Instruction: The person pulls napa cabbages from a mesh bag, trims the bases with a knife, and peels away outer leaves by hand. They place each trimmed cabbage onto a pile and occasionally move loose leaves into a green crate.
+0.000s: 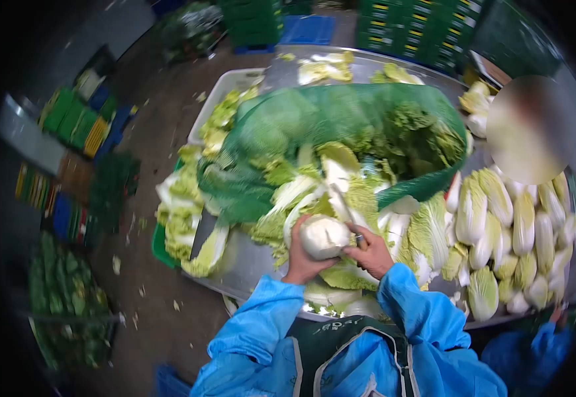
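Observation:
A cabbage [324,237] is held with its pale cut base facing up, over loose leaves near the front edge of the metal table. My left hand [301,257] is wrapped round its left side. In my right hand [370,253] is a knife [342,204], its blade pointing up and away beside the cabbage; the thumb is close to the cabbage's right side. Beyond both hands lies a green mesh bag [288,119], its open side showing leafy cabbages inside. Trimmed leaves [294,192] lie between the bag and my hands.
Several trimmed cabbages [496,225] lie at the table's right. Leaves fill a white crate [230,83] and a green crate [162,243] on the left. Another person's blue sleeve [545,341] shows at lower right. Green crates [414,30] are stacked behind the metal table [238,261].

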`<state>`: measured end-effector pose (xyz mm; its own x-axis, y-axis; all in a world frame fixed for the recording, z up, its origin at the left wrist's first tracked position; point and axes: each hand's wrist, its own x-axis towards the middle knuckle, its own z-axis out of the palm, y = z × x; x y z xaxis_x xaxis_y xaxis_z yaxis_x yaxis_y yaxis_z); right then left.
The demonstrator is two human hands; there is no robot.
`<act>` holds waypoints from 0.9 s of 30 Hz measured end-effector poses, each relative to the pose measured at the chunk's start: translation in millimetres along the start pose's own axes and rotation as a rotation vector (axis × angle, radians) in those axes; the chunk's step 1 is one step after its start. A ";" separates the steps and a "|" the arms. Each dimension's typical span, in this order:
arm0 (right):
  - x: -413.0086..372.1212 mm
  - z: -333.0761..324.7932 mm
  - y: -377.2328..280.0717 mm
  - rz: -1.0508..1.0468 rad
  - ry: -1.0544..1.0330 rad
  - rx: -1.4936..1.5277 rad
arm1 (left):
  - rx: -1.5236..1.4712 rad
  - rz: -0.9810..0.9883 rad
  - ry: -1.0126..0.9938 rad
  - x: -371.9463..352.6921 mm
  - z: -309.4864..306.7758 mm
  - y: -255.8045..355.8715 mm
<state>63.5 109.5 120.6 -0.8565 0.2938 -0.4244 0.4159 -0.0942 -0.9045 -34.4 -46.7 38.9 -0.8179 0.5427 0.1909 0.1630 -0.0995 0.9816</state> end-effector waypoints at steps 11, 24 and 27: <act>-96.5 -46.0 25.0 -0.124 0.279 -0.011 | -0.712 -0.557 -0.193 31.6 76.2 67.8; -375.2 -17.3 195.3 -0.215 1.511 0.931 | -0.356 -0.703 -1.530 -77.8 243.4 111.0; -396.6 -19.6 237.5 0.069 1.714 0.884 | -0.311 -0.731 -1.537 -67.4 250.3 89.0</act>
<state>507.9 -10.7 74.9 0.5479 0.6952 -0.4653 -0.2892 -0.3646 -0.8851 173.3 116.6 111.7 0.5941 0.7618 -0.2581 -0.2271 0.4667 0.8548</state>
